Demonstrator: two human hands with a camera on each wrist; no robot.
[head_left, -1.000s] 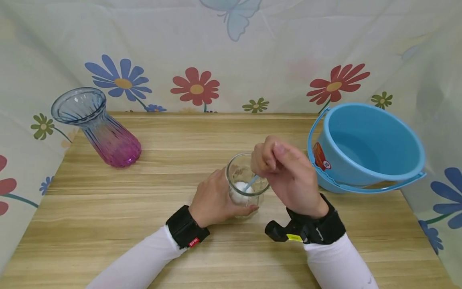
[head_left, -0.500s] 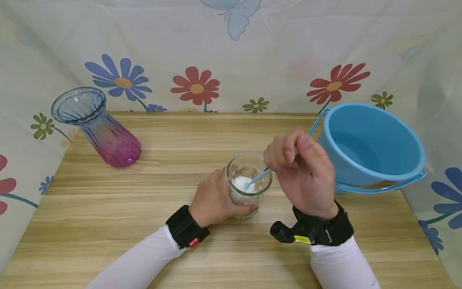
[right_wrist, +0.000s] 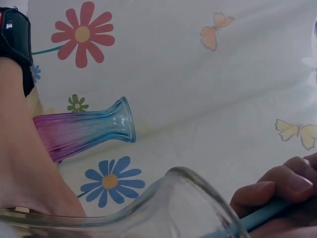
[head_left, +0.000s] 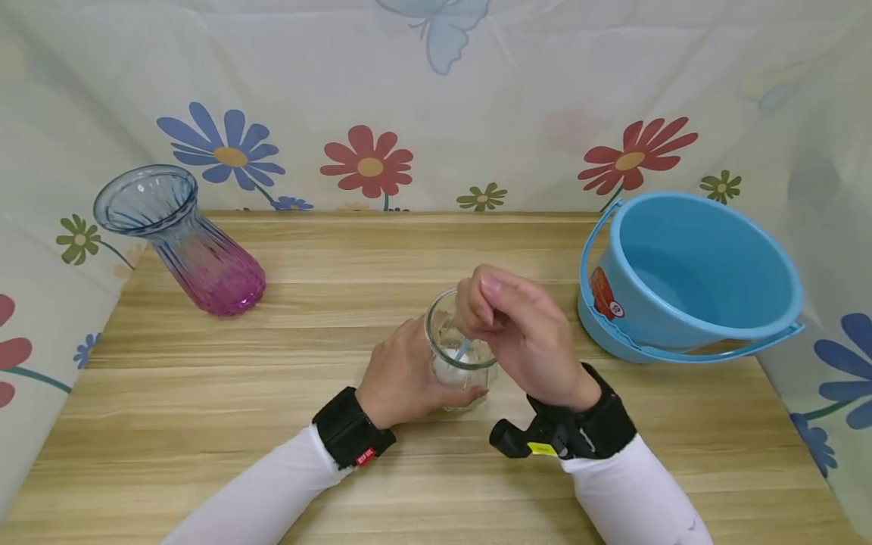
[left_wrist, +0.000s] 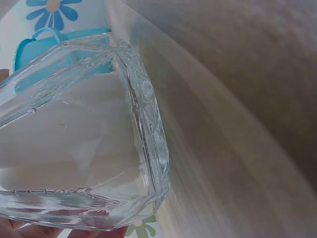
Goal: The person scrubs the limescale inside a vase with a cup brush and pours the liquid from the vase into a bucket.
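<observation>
My left hand (head_left: 402, 378) grips a clear glass jar (head_left: 432, 327), its thumb along the near side. White stuff (head_left: 450, 369) lies in the bottom of the jar. In the left wrist view, the thick faceted glass wall (left_wrist: 148, 129) fills much of the picture. My right hand (head_left: 521, 325) is above the jar and hides part of its rim. Its curled fingers pinch a slim light-blue stick (head_left: 464, 349) that slants down into the jar. The right wrist view shows the stick (right_wrist: 265, 214) between fingers and thumb; its lower end is blurred behind glass.
A blue-to-pink glass vase (head_left: 211, 265) stands at the back left of the wooden table (head_left: 204, 454). To the right is a light-blue bucket (head_left: 627, 295) with its handle lowered at the front. A flower-print curtain (head_left: 531, 98) surrounds the table.
Half a second ago my right hand was farther right, showing more of the stick; now it has swung back left over the jar. My left hand and the jar stay in place.
</observation>
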